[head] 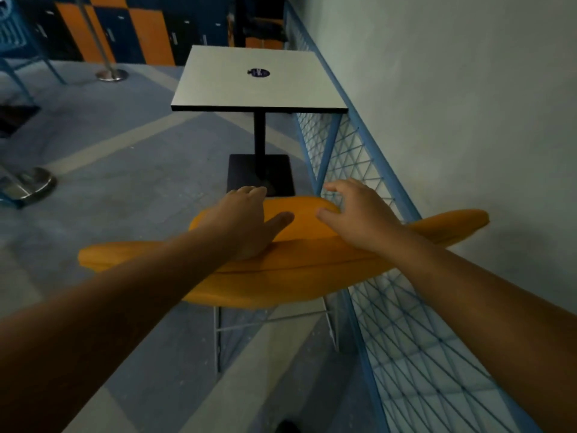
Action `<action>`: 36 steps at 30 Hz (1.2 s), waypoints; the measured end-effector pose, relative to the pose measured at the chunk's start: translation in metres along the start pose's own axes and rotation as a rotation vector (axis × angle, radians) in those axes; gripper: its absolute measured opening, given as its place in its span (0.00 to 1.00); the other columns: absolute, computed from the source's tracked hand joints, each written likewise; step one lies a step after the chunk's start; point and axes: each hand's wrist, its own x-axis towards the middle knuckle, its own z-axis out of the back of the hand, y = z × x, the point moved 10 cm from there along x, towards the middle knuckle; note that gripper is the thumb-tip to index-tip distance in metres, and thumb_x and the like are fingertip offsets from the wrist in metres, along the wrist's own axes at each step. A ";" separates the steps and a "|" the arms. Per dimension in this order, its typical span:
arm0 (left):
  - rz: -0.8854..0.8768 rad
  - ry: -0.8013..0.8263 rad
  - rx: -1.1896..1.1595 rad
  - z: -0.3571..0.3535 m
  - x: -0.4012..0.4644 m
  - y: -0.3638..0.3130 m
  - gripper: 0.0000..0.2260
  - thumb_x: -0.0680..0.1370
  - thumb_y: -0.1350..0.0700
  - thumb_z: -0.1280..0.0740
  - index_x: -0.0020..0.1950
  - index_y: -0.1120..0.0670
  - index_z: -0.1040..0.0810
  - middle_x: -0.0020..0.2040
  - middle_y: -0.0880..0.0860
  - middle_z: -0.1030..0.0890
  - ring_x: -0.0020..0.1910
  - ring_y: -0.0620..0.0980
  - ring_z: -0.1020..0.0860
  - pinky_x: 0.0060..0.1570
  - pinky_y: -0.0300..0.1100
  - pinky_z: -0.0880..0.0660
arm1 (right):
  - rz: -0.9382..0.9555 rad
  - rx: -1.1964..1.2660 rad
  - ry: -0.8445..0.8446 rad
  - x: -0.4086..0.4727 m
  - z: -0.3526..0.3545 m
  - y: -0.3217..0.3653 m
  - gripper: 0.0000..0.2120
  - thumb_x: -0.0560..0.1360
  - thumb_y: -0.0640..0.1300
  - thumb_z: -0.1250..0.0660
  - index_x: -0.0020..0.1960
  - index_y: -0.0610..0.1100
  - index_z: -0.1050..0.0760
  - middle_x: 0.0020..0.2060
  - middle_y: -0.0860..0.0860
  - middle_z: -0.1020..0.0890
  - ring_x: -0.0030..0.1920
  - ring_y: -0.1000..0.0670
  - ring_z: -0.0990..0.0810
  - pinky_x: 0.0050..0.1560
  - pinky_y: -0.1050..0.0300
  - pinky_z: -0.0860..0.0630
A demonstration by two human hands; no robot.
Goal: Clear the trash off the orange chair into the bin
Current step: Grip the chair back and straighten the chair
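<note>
**Both hands laid on the orange chair**

Head view: The orange chair (299, 264) is seen from above and behind, in the near middle of the scene, blurred at its edges. Its wire legs (218, 332) are seen on the grey floor (125, 182) below it. The left hand (246, 223) is laid flat on the top of the chair, fingers spread and thumb pointing right; nothing is held in it. The right hand (359, 214) is placed just beside it on the right, fingers opened and curled slightly over the far edge of the chair, and is likewise empty. The two thumbs are near each other but apart.

Beyond the chair, a square grey table (218, 89) on a black post and base is seen, with a small dark round object (258, 72) on its top. A blue mesh railing (406, 307) is run along the right, against a pale wall (468, 104). Orange and blue lockers (140, 29) are seen at the far left.
</note>
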 end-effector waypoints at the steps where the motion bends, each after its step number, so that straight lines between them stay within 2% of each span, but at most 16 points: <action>1: 0.005 -0.001 -0.009 -0.002 -0.007 0.003 0.35 0.78 0.35 0.45 0.77 0.55 0.43 0.77 0.56 0.38 0.74 0.57 0.38 0.70 0.52 0.38 | 0.007 -0.007 0.005 -0.005 -0.001 0.001 0.27 0.76 0.57 0.36 0.72 0.49 0.35 0.70 0.48 0.32 0.68 0.45 0.31 0.64 0.46 0.30; 4: -0.015 -0.055 -0.047 -0.001 -0.026 0.004 0.37 0.75 0.30 0.47 0.77 0.52 0.41 0.76 0.55 0.36 0.74 0.56 0.36 0.69 0.53 0.35 | 0.030 -0.021 0.003 -0.017 0.000 0.008 0.27 0.76 0.60 0.39 0.71 0.50 0.35 0.70 0.49 0.31 0.67 0.46 0.30 0.63 0.46 0.30; 6: -0.047 -0.029 -0.021 -0.004 -0.039 -0.004 0.40 0.72 0.26 0.48 0.77 0.48 0.43 0.77 0.52 0.37 0.73 0.55 0.35 0.67 0.53 0.34 | 0.061 -0.073 0.058 -0.028 -0.006 0.014 0.28 0.76 0.64 0.43 0.72 0.51 0.35 0.69 0.50 0.30 0.66 0.46 0.30 0.62 0.45 0.30; 8: -0.097 0.007 0.137 -0.010 -0.049 -0.013 0.44 0.68 0.23 0.47 0.77 0.47 0.44 0.77 0.50 0.37 0.73 0.55 0.34 0.66 0.52 0.32 | 0.108 -0.141 0.088 -0.039 -0.010 0.017 0.29 0.77 0.66 0.48 0.71 0.51 0.34 0.66 0.50 0.27 0.63 0.47 0.28 0.60 0.44 0.29; 10: -0.166 -0.020 0.296 -0.014 -0.057 -0.017 0.47 0.65 0.21 0.44 0.76 0.48 0.42 0.74 0.50 0.33 0.70 0.54 0.31 0.63 0.50 0.30 | 0.181 -0.186 0.080 -0.052 -0.009 0.021 0.30 0.77 0.67 0.53 0.69 0.50 0.32 0.63 0.50 0.25 0.61 0.47 0.26 0.59 0.45 0.29; 11: -0.184 -0.049 0.343 -0.014 -0.058 -0.017 0.48 0.63 0.20 0.42 0.74 0.48 0.38 0.70 0.50 0.28 0.66 0.54 0.28 0.60 0.49 0.28 | 0.219 -0.208 0.086 -0.058 -0.007 0.023 0.33 0.76 0.69 0.54 0.68 0.50 0.31 0.62 0.50 0.24 0.60 0.48 0.26 0.59 0.46 0.29; 13: -0.193 -0.106 0.403 -0.013 -0.055 -0.013 0.43 0.60 0.19 0.41 0.63 0.49 0.30 0.54 0.49 0.21 0.51 0.52 0.22 0.46 0.46 0.25 | 0.293 -0.297 0.127 -0.066 -0.006 0.025 0.38 0.70 0.75 0.51 0.68 0.50 0.32 0.61 0.50 0.24 0.59 0.48 0.26 0.57 0.49 0.31; 15: -0.175 -0.136 0.450 -0.012 -0.050 -0.013 0.37 0.59 0.19 0.40 0.49 0.49 0.29 0.40 0.48 0.24 0.36 0.49 0.26 0.34 0.43 0.30 | 0.336 -0.400 0.143 -0.067 -0.008 0.024 0.41 0.63 0.79 0.43 0.63 0.50 0.30 0.55 0.51 0.22 0.53 0.48 0.24 0.51 0.53 0.32; 17: -0.160 -0.150 0.463 -0.011 -0.046 -0.014 0.33 0.60 0.20 0.40 0.42 0.48 0.33 0.33 0.48 0.28 0.29 0.46 0.30 0.32 0.42 0.34 | 0.378 -0.442 0.077 -0.062 -0.007 0.024 0.39 0.59 0.81 0.41 0.53 0.49 0.28 0.45 0.51 0.20 0.43 0.49 0.22 0.43 0.56 0.32; 19: -0.164 -0.192 0.473 -0.009 -0.045 -0.015 0.31 0.61 0.20 0.40 0.40 0.48 0.35 0.32 0.48 0.29 0.28 0.46 0.32 0.32 0.42 0.35 | 0.418 -0.426 -0.008 -0.058 -0.005 0.025 0.37 0.58 0.81 0.41 0.46 0.49 0.29 0.38 0.51 0.21 0.35 0.49 0.23 0.38 0.58 0.34; 22: -0.195 -0.251 0.491 -0.006 -0.045 -0.016 0.31 0.61 0.20 0.42 0.40 0.48 0.35 0.32 0.48 0.29 0.28 0.47 0.31 0.32 0.42 0.35 | 0.473 -0.405 -0.104 -0.056 -0.004 0.027 0.36 0.60 0.81 0.41 0.42 0.48 0.29 0.34 0.50 0.22 0.31 0.49 0.26 0.36 0.59 0.36; 28: -0.244 -0.329 0.513 -0.003 -0.037 -0.015 0.32 0.61 0.20 0.44 0.39 0.49 0.33 0.30 0.47 0.30 0.27 0.47 0.31 0.32 0.40 0.37 | 0.522 -0.388 -0.199 -0.048 -0.003 0.028 0.36 0.61 0.80 0.43 0.40 0.45 0.29 0.32 0.49 0.22 0.30 0.47 0.24 0.33 0.59 0.33; 32: -0.261 -0.350 0.497 0.004 -0.020 -0.008 0.33 0.61 0.20 0.47 0.39 0.50 0.32 0.29 0.48 0.29 0.27 0.49 0.30 0.32 0.41 0.33 | 0.535 -0.377 -0.222 -0.030 -0.004 0.030 0.37 0.61 0.80 0.44 0.40 0.45 0.29 0.32 0.48 0.22 0.29 0.48 0.26 0.33 0.59 0.34; 36: -0.263 -0.371 0.505 0.013 0.011 -0.001 0.33 0.61 0.20 0.44 0.40 0.50 0.31 0.30 0.49 0.29 0.28 0.50 0.29 0.32 0.41 0.34 | 0.533 -0.397 -0.236 0.001 -0.006 0.029 0.36 0.61 0.80 0.43 0.39 0.46 0.30 0.31 0.49 0.23 0.29 0.48 0.28 0.33 0.58 0.36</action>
